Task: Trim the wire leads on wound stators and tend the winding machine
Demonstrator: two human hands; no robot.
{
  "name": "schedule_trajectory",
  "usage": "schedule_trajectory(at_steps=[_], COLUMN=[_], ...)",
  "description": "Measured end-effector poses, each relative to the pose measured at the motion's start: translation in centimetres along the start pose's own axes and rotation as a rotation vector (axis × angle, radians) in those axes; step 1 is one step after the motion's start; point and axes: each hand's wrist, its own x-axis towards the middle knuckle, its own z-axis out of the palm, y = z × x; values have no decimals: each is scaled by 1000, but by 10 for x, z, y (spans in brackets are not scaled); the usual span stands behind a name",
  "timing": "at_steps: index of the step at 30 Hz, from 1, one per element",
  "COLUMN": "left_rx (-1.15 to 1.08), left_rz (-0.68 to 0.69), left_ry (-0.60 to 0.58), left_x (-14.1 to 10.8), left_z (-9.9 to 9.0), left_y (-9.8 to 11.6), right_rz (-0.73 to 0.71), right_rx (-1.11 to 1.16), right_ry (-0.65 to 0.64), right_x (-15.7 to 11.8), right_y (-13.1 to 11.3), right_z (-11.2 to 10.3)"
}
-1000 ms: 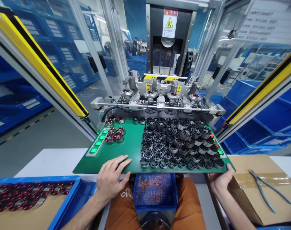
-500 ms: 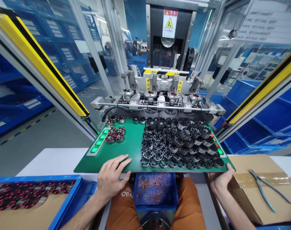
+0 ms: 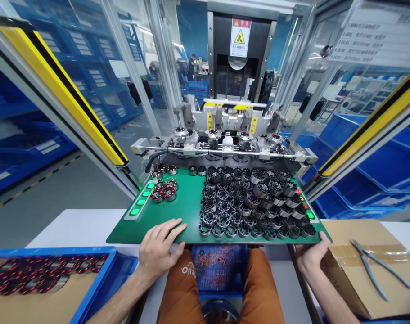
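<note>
My left hand rests on the front edge of the green work surface, its fingers spread flat and holding nothing. At the right front corner, my right hand touches the edge, thumb on top and the other fingers partly hidden below. Stacked black stator cores cover the right half of the surface. A small group of red-wound stators sits at the left, beside a strip of lit green buttons. Behind, a winding machine carries a row of parts on its stations.
A blue tray of red-wound stators lies at the left front. Pliers lie open on a cardboard box at the right. Yellow-faced posts flank the machine. A blue bin is below, between the legs. A person is far behind.
The view has shifted slightly, and the legs have moved closer together. Both hands keep their places on the surface's edge.
</note>
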Motion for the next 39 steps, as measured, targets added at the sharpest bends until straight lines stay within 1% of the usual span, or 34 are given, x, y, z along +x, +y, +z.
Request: schedule_trajectory(at_steps=[7,10,20,24,31,36,39], left_rx=[-1,-5,-8,-19,-25,-24,-11], left_rz=[-5,-9,-15,-16,-31,-29,-14], left_ry=[-22,-31,-18,-21,-20,-24,-29], left_x=[-1,-1,0,0,-2,-2,-2], left_z=[-1,-1,-2,-2,0,0,-1], left_y=[1,1,1,1,1,0,0], right_rz=[-17,-16,-10,-11,-58,-6,-12], right_rx=[55,42,63,28,50,25,42], right_ry=[8,-5,19,3,9,24,20], right_x=[6,7,4,4,6,2,0], right_y=[4,5,2,4,5,2,1], right_z=[-4,-5,-2,-3,-2,0,1])
